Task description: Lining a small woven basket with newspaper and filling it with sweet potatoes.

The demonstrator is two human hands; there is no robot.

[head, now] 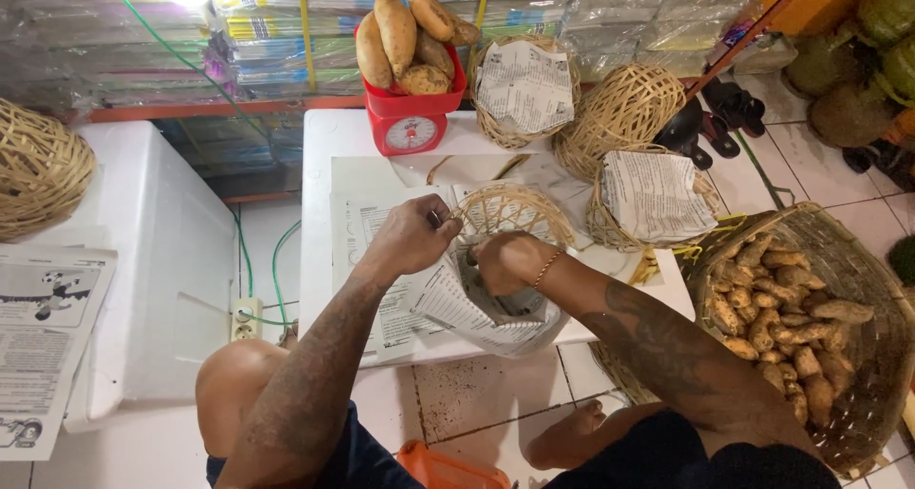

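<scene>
Small woven basket (pixel 515 213) on white counter (pixel 324 146), being lined with printed paper (pixel 457 308). Left hand (pixel 412 236) pinching paper at rim; right hand (pixel 505 260) pressed inside, fingers hidden. Advisable: seat paper flat against weave, keep rim edge even, avoid tearing.

Plastic-wrapped stacks of printed books (pixel 286 31) line the back wall; a red scale's round white dial (pixel 412 132) faces forward.
</scene>
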